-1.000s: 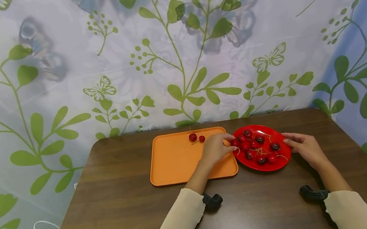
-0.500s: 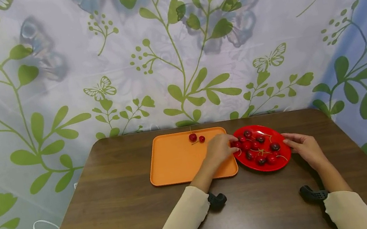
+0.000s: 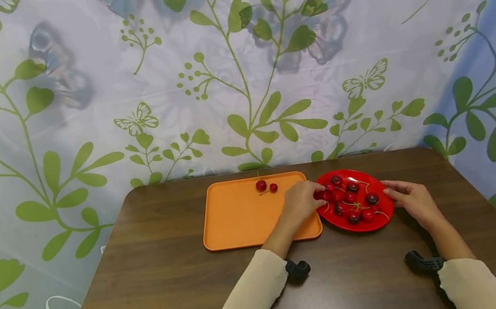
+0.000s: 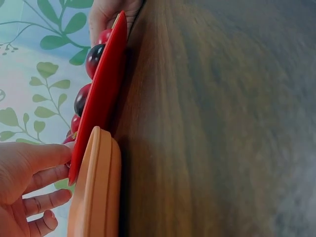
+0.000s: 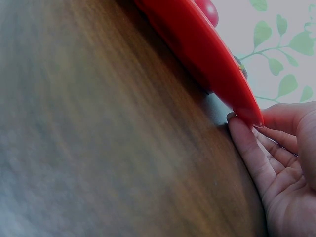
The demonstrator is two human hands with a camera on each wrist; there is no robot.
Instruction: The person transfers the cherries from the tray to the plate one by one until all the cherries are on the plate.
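Note:
A red plate on the table bears several dark and bright red cherries with thin stems. At its left rim my left hand pinches a red cherry, partly hidden by the fingertips. In the left wrist view the thumb and fingers of the left hand are close to the plate's edge, the other fingers spread below. My right hand grips the plate's right rim. In the right wrist view, the right hand has the red rim between thumb and fingers.
Left of the plate lies an orange tray with two cherries near its back edge. The tray's right side is close to the plate. Behind the brown table hangs a leaf-patterned cloth.
The left hand has shifted slightly right over the plate's left rim. Cherries near its fingertips have moved a little to the right with it. The right hand and the plate look almost still.

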